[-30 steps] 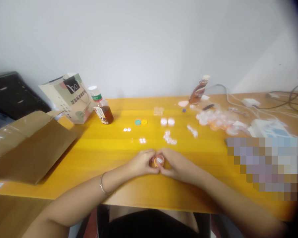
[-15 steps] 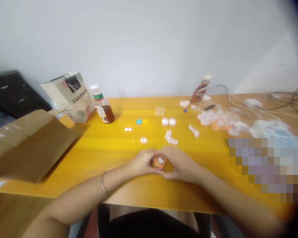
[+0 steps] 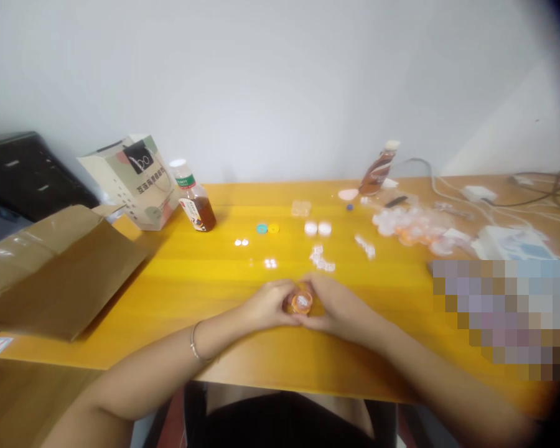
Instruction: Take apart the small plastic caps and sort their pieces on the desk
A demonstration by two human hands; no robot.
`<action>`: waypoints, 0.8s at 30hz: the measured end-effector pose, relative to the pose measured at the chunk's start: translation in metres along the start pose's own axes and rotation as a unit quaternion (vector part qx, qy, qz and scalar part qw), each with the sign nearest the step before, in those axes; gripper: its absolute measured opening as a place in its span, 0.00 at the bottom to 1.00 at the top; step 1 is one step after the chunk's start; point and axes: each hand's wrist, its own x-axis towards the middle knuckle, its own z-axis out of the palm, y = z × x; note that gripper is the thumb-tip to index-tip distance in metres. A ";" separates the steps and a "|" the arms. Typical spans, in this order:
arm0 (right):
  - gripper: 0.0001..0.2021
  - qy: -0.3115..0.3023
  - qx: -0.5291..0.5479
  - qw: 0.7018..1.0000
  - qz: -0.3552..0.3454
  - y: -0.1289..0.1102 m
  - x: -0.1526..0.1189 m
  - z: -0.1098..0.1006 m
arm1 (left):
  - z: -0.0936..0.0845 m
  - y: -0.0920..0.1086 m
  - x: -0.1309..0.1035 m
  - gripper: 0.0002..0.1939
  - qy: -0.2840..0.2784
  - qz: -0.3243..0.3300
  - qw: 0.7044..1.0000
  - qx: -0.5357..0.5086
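Near the front of the table, a small round orange container is between my hands, with something white showing at its top. My left hand is closed around its left side. From the right, my right hand curves around it, thumb at the near side and fingers at the far side, with a gap before the palm. The fingertips are partly hidden and blurred. Beyond the hands lie small white pieces, a cluster of white pieces, a teal disc and a yellow disc.
Left are an open cardboard box, a paper bag and a bottle of brown drink. Farther back are two white round caps and a clear box. Right are another bottle, clear and orange plastic pieces and cables.
My right hand's fingers have shifted slightly around the orange container. Its position between my hands is nearly the same, and the view has moved very little.
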 end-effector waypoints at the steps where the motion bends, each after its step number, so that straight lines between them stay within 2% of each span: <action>1: 0.08 -0.003 0.000 1.000 0.000 0.000 0.000 0.000 | 0.000 0.000 0.000 0.11 0.003 -0.001 1.000 0.002; 4: 0.04 0.025 0.017 0.999 -0.031 -0.001 -0.001 0.000 | 0.000 0.001 -0.001 0.10 0.005 0.004 1.000 -0.003; 8: 0.07 0.152 0.028 0.988 -0.006 0.006 -0.001 -0.006 | 0.001 0.002 -0.002 0.10 0.008 0.005 1.000 -0.008; 11: 0.10 0.243 0.022 0.969 0.048 0.027 0.005 -0.015 | 0.002 0.001 -0.002 0.12 0.017 0.018 1.000 -0.009; 14: 0.13 0.306 0.026 0.945 0.115 0.060 0.019 -0.030 | 0.004 -0.002 -0.002 0.12 0.020 0.026 0.999 -0.005; 17: 0.14 0.316 0.023 0.933 0.172 0.096 0.041 -0.047 | 0.005 -0.004 -0.002 0.13 0.017 0.029 0.999 -0.002; 19: 0.14 0.281 0.020 0.934 0.222 0.118 0.059 -0.055 | 0.005 -0.004 -0.002 0.13 0.016 0.032 0.999 0.001; 21: 0.14 0.258 0.032 0.928 0.267 0.135 0.076 -0.057 | 0.004 -0.004 -0.002 0.13 0.016 0.036 0.999 0.006; 24: 0.19 0.258 0.047 0.921 0.289 0.156 0.096 -0.050 | 0.004 -0.003 -0.002 0.13 0.017 0.039 0.999 0.009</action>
